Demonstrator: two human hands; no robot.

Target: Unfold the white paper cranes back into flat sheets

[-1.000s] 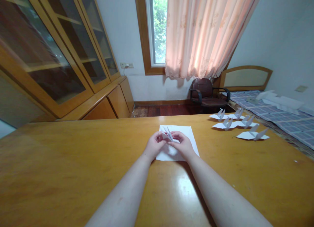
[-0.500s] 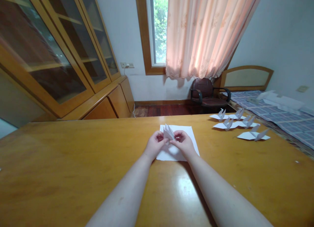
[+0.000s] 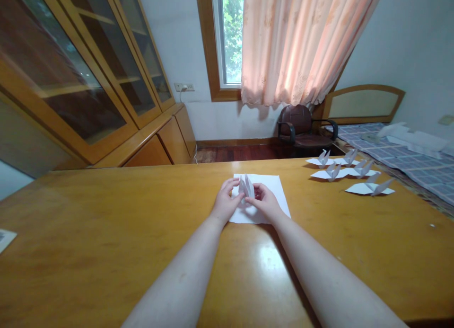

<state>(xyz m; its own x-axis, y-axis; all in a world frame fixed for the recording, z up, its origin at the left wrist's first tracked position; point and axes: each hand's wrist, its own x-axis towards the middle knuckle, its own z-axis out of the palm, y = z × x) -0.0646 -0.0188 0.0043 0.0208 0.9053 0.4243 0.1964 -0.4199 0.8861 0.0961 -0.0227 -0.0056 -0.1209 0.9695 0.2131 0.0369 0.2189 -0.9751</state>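
A partly folded white paper crane (image 3: 247, 186), its narrow points turned up, is held between my two hands over a white sheet of paper (image 3: 273, 186). My left hand (image 3: 227, 198) pinches its left side, thumb in front and index finger raised along the upper edge. On the other side my right hand (image 3: 265, 200) grips the lower right part between thumb and curled fingers. The fingertips behind the fold are hidden.
Several finished paper cranes (image 3: 369, 188) stand on the wooden table (image 3: 106, 233) at the far right. A white card (image 3: 5, 239) lies at the left edge. Beyond the table are an office chair (image 3: 296, 124) and a bed (image 3: 386, 143).
My left index finger has lifted along the fold, and the crane's points have spread a little apart. The view has tilted slightly down, bringing the card at the left into sight.
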